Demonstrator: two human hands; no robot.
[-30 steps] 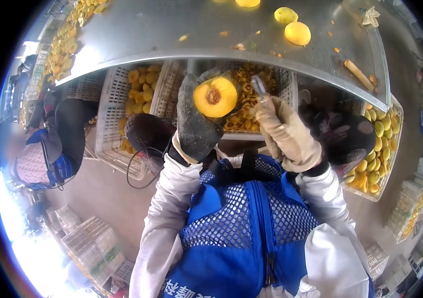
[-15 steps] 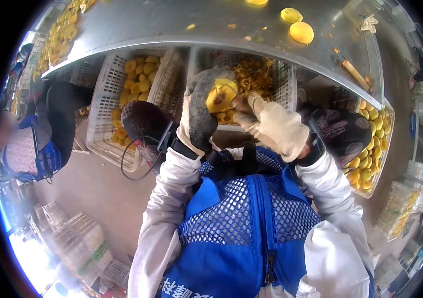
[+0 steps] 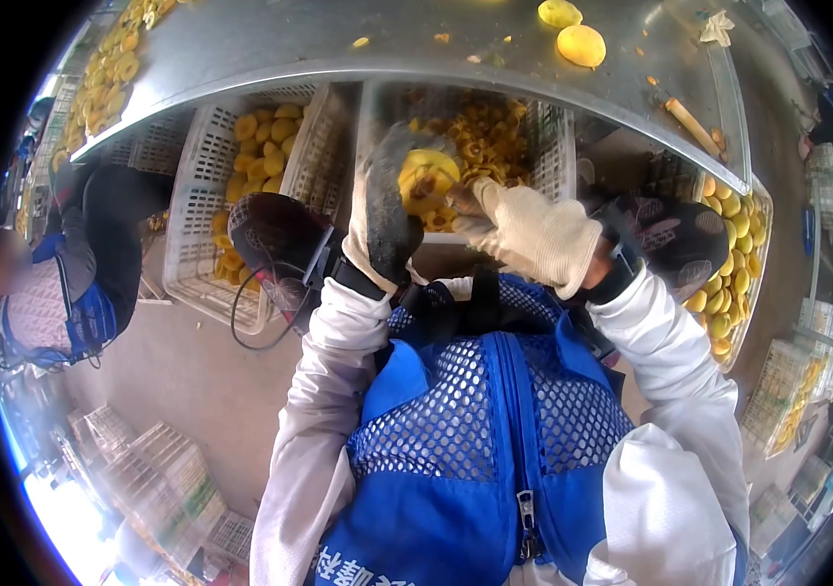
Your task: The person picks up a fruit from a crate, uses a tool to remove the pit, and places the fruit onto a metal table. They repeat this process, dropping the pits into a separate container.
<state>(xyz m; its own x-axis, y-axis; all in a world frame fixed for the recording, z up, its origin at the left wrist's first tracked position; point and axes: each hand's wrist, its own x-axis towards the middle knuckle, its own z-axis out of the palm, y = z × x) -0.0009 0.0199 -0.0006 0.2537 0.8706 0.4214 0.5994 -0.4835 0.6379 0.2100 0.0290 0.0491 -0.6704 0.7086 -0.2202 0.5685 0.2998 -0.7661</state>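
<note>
Peach half, both gloved hands, pit being worked out.

Item: peach half (image 3: pixel 426 184), cut face up with brown pit showing, cupped in the left hand (image 3: pixel 384 227) (dark glove), fingers curled round its far side. Right hand (image 3: pixel 532 236) (pale glove) closed as a fist, its fingers (image 3: pixel 470 207) pressed against the peach's near edge at the pit; the metal tool seen raised beside the fruit a second ago is now hidden, apparently driven into the flesh, so the pitting cut looks under way, not finished. The peach has dropped from held high to low over the crate (image 3: pixel 543 146) of cut pieces. Beyond the peach: steel table (image 3: pixel 338 49) with two peaches (image 3: pixel 580 45). Left of it: crate of halves (image 3: pixel 192 225), another person (image 3: pixel 64 283).
</note>
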